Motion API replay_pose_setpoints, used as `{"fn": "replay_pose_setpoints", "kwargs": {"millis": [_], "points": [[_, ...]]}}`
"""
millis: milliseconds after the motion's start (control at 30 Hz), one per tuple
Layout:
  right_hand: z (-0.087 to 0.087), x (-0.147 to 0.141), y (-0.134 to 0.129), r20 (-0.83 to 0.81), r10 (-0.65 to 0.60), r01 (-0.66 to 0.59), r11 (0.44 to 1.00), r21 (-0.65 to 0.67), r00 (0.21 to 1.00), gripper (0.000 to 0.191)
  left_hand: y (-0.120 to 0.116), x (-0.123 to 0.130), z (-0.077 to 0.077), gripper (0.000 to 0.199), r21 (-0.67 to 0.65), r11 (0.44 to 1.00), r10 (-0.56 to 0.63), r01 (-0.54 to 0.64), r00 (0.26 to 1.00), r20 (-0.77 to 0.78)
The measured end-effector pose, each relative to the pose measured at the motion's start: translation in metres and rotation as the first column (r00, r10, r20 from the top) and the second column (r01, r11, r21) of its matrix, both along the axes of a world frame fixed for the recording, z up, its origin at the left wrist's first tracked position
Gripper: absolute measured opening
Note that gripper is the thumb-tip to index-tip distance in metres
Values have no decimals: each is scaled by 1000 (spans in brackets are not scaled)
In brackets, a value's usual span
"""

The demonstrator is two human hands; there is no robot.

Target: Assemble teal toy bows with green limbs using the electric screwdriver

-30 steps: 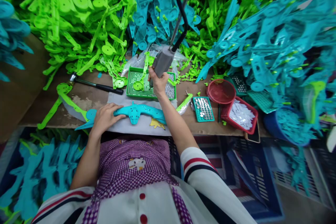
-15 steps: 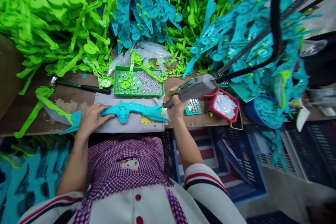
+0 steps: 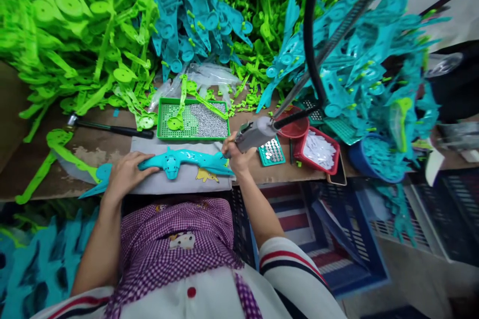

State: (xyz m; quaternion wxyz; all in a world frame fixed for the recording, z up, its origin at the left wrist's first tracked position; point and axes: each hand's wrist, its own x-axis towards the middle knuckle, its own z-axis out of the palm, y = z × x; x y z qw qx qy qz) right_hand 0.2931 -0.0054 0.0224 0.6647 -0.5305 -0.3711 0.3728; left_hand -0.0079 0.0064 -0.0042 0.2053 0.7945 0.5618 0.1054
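Note:
A long blue plastic part (image 3: 194,156) with an animal-like head lies on a grey cloth (image 3: 179,185) at the bench's front edge. My left hand (image 3: 126,173) presses on its left portion, fingers wrapped over it. In my right hand (image 3: 237,157) is a grey electric screwdriver (image 3: 256,133), tilted, its tip down at the right end of the blue part. Whether the tip sits in a screw hole is hidden by my fingers. Behind the cloth stands a green tray (image 3: 192,138) of small screws, with a light-green plastic part (image 3: 179,107) lying across it.
Piles of green parts (image 3: 75,20) and blue parts (image 3: 359,55) rise at the back. A hammer (image 3: 112,128) lies at left. To the right are a teal tray of metal discs (image 3: 272,151), a red basket (image 3: 334,168) of white pieces and a blue tub (image 3: 359,157). A black cord (image 3: 310,30) hangs overhead.
The screwdriver's back end has swung left and down, with its cord and rod following. My right hand has shifted slightly left at the part's right end. My left hand stays on the part.

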Motion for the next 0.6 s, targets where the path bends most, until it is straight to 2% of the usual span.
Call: {"fn": "replay_pose_setpoints", "kwargs": {"millis": [133,267,400,500,600], "points": [[-4,1,-3,58,42,-40,999,-28,997,37,1,0,0,45,-3,1000,11,-12,1000,-7],[6,0,5,20,1,-1,1000,9,1000,36,3,0,0,42,-37,999,13,-14,1000,-9],[17,-24,48,76,-58,55,998,40,995,35,2,1,-1,41,-29,999,31,-32,999,-7],[16,-51,91,151,53,-52,999,-9,987,34,1,2,0,42,-26,999,44,-43,999,2],[8,-68,119,125,150,-148,989,-26,981,36,-1,3,0,39,-21,999,42,-42,999,-1]]}}
